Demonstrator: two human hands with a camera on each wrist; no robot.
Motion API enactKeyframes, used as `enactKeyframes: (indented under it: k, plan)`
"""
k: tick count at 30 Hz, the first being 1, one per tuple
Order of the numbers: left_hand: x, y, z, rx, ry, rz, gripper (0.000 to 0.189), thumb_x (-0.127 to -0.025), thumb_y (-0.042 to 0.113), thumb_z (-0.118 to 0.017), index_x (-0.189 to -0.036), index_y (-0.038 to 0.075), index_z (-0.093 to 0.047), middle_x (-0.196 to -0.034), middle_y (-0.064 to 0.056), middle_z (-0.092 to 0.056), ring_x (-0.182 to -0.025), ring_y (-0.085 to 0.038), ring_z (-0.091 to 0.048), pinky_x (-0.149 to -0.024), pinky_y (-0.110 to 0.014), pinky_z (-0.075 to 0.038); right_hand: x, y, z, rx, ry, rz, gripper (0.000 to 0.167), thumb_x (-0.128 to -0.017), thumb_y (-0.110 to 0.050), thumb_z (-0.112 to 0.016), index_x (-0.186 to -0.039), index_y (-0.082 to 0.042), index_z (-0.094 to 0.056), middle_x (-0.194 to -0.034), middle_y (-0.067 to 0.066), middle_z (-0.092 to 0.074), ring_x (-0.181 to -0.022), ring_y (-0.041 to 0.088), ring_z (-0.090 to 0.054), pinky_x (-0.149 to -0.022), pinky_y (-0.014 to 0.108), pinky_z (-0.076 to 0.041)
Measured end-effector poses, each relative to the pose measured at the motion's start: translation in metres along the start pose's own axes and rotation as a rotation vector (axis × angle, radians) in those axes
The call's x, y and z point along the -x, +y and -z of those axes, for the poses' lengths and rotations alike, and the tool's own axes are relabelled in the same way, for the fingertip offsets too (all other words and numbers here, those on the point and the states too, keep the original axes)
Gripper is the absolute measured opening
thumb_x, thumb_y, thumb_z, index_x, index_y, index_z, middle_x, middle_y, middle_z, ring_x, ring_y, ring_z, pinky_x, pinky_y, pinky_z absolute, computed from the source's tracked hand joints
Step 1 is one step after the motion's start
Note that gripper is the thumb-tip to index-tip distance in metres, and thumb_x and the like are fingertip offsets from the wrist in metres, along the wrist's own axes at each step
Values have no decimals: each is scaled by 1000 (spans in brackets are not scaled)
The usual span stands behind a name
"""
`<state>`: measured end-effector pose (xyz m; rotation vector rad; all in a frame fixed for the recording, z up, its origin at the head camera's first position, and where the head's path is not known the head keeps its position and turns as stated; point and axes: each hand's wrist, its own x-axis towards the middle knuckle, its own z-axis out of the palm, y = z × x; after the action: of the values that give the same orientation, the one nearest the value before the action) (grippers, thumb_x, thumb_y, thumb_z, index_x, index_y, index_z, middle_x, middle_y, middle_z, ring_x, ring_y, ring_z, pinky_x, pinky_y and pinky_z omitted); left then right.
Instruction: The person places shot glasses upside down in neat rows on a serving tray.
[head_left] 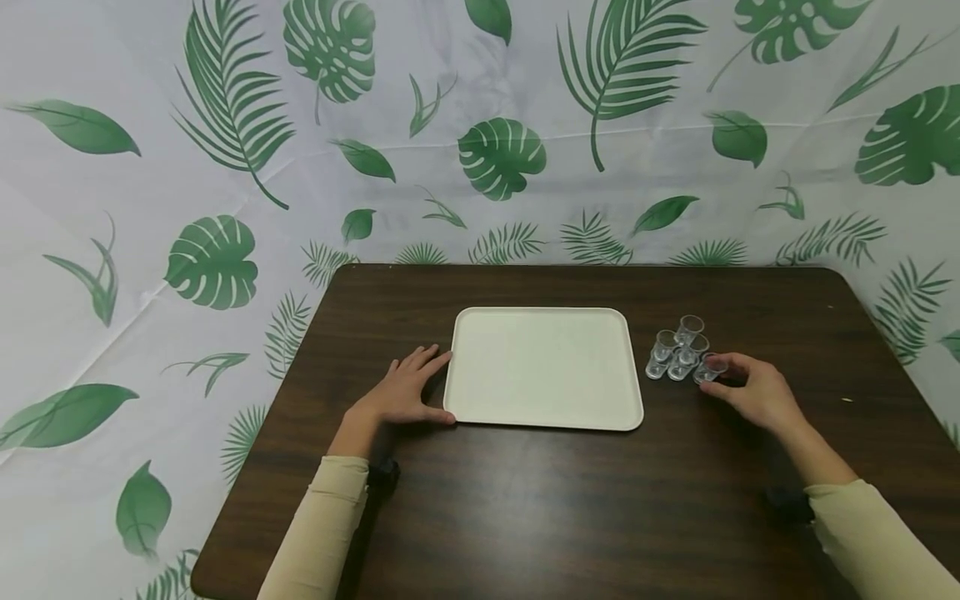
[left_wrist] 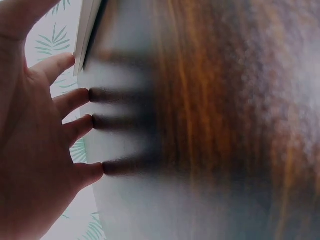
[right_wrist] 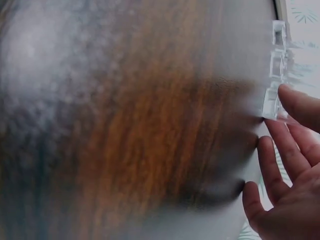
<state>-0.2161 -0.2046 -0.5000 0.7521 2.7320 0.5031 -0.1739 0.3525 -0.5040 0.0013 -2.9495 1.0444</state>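
Note:
A cream rectangular tray (head_left: 546,367) lies flat on the dark wooden table. At its left edge, my left hand (head_left: 401,390) rests with the fingers spread; the thumb and index finger touch the rim. In the left wrist view, several fingertips of the left hand (left_wrist: 40,130) stand on the wood. To the right of the tray, small clear cups (head_left: 663,343) are grouped close together. My right hand (head_left: 756,390) pinches the front right clear cup (head_left: 707,370) between thumb and fingers. That cup (right_wrist: 271,102) ends a row in the right wrist view.
The wooden table (head_left: 540,508) has rounded corners, and its far edge meets a white cloth (head_left: 420,217) printed with green leaves. Cups stand close behind and to the left of the pinched one.

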Motion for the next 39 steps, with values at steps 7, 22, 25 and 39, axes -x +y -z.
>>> enactKeyframes:
  k: [7,22,25,39]
  plan:
    - [1,0,0,1,3,1,111,-72,71,-72,-159,24,-21,-162,-13,-17,-148,-37,-10,-109,-69,-9,0,0,-2,-4,30,4,44,-88,-31,-76,-118,0,-64,-111,28,-64,-102,44,-59,-81,57,-43]
    - [1,2,1,7,9,-2,110,-72,69,-73,-158,23,-22,-162,-13,-18,-148,-38,-11,-109,-70,-9,0,-11,22,-62,184,53,38,-87,-20,-77,-113,3,-63,-107,23,-64,-81,-6,-56,-64,11,-41]
    - [0,1,0,4,3,1,111,-72,70,-73,-159,24,-21,-162,-13,-17,-148,-38,-10,-109,-69,-9,-5,-20,27,-122,222,59,42,-88,-21,-75,-118,5,-61,-108,19,-62,-78,-17,-48,-65,6,-40]
    - [-1,-1,-3,13,6,-1,111,-71,70,-73,-158,25,-22,-162,-13,-16,-148,-38,-10,-109,-70,-7,-32,-116,4,-130,117,269,34,-89,-16,-74,-119,-3,-65,-101,11,-58,-78,15,-55,-64,20,-45]
